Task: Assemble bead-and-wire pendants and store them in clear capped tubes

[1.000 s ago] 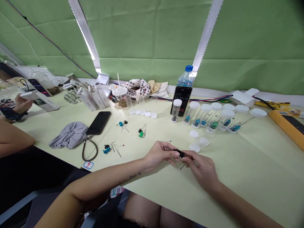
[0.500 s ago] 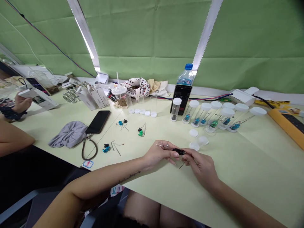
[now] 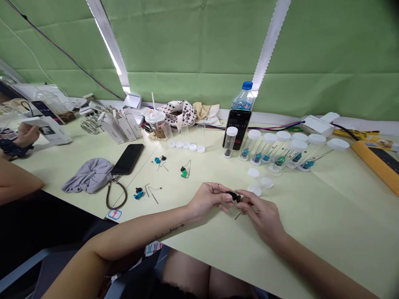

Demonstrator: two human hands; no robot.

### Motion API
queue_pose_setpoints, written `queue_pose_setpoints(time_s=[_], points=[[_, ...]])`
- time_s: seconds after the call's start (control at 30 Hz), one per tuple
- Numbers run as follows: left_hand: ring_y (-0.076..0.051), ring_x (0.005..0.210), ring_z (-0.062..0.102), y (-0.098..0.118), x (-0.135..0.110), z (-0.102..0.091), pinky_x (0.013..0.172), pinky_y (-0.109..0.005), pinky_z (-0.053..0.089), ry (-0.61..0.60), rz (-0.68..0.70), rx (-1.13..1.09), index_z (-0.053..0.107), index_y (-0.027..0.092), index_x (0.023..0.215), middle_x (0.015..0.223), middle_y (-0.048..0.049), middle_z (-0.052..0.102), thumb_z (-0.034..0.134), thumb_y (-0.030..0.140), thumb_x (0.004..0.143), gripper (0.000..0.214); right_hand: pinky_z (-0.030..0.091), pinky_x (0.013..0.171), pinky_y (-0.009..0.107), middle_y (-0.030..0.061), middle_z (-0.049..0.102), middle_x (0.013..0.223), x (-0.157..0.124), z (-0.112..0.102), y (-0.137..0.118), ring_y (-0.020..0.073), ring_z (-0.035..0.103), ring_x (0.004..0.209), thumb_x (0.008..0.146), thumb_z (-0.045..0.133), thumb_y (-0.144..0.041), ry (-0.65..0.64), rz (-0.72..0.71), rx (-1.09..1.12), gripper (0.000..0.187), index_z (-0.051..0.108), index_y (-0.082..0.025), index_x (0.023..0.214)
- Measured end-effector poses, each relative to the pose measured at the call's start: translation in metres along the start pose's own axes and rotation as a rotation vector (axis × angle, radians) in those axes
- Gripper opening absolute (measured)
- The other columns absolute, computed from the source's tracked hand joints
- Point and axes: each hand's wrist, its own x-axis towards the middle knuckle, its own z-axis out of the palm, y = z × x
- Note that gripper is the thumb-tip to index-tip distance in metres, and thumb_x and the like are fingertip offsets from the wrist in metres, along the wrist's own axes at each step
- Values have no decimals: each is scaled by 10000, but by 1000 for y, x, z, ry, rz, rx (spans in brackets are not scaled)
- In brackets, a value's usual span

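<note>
My left hand (image 3: 208, 200) and my right hand (image 3: 260, 215) meet over the pale green table (image 3: 311, 224), both pinched on a small black part (image 3: 234, 195) held between their fingertips. A thin metal pin (image 3: 238, 216) sticks out below my right fingers. Just beyond the hands lie loose white caps (image 3: 254, 190) and a clear tube lying flat. A row of clear tubes with white caps (image 3: 280, 149) holds blue and green parts behind them.
A phone showing a timer (image 3: 237, 129) leans on a water bottle (image 3: 243, 97). Small blue, green and black parts with bent pins (image 3: 184, 171) lie left of my hands. A black phone (image 3: 128, 158), grey cloth (image 3: 89, 176) and another person's arm (image 3: 15, 180) are at the left. An orange power strip (image 3: 378, 164) is at the right.
Both hands stay pinched on the black part; they have shifted slightly up the table and turned it a little. The timer has advanced.
</note>
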Motion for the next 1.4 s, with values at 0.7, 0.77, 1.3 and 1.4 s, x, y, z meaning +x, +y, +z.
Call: queue_pose_setpoints(time_s=[0.7, 0.77, 1.3, 1.4], points=[[-92, 534, 566, 0, 1, -1, 461, -207, 427, 15, 28, 55, 700, 87, 770, 677, -51, 666, 848, 372, 581, 373, 520, 561, 251, 12, 724, 731, 1, 1, -3, 141, 662, 573, 938, 521, -344, 122, -62, -52, 173, 645, -224, 934], [-85, 526, 556, -2, 2, -2, 460, -204, 420, -4, 37, 73, 704, 92, 779, 684, -52, 671, 841, 371, 592, 362, 516, 547, 240, 1, 721, 703, 2, 1, -3, 135, 660, 558, 938, 523, -337, 129, -79, -50, 169, 649, -226, 924], [-129, 627, 622, 2, -2, 1, 557, -250, 482, 17, 18, 97, 711, 89, 798, 790, -90, 710, 859, 328, 557, 370, 521, 537, 237, 0, 718, 685, 1, 0, 0, 139, 672, 556, 969, 444, -331, 32, -15, -49, 232, 645, -216, 971], [-153, 677, 650, 2, -2, 1, 599, -270, 509, 23, 3, 72, 703, 93, 789, 818, -95, 719, 868, 328, 533, 385, 525, 545, 241, 4, 715, 681, 1, -1, -2, 147, 675, 573, 974, 419, -340, 16, 1, -53, 254, 643, -219, 975]])
